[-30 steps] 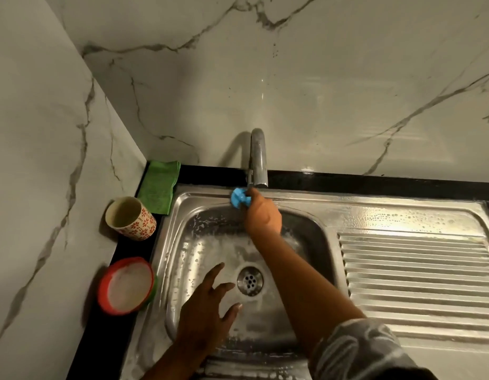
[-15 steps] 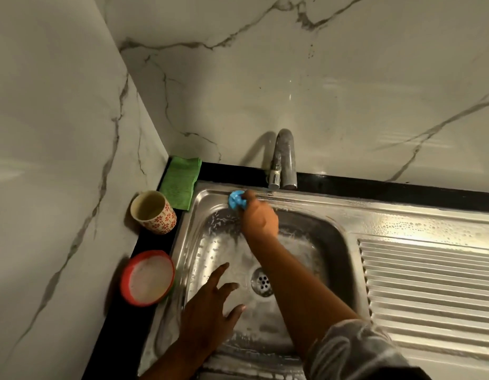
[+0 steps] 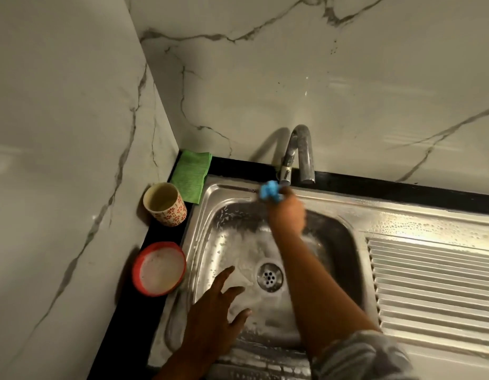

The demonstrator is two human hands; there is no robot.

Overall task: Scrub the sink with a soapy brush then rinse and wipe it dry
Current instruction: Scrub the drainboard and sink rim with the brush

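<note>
On the black ledge at the far left sit a red bowl [image 3: 159, 268] of soapy water, a flowery cup [image 3: 165, 204] and a folded green cloth [image 3: 192, 176]. None of them has moved.

Next is the steel sink [image 3: 227, 187], foamy inside. The left hand [image 3: 213, 314] stays over the sink floor beside the drain [image 3: 270, 274], fingers spread wide and holding nothing. I cannot tell if it touches the steel.

Further right, the right hand [image 3: 288, 212] has its fingers closed round the blue brush [image 3: 269, 191]. The brush is on the sink's back rim, just below the tap [image 3: 306, 160]. Half a second ago it was a bit further left, so it is rubbing back and forth there.

The ribbed draining board [image 3: 435, 292] on the right is wet and bubbly. I think scrubbing is nearly done, and rinsing and wiping come after.
</note>
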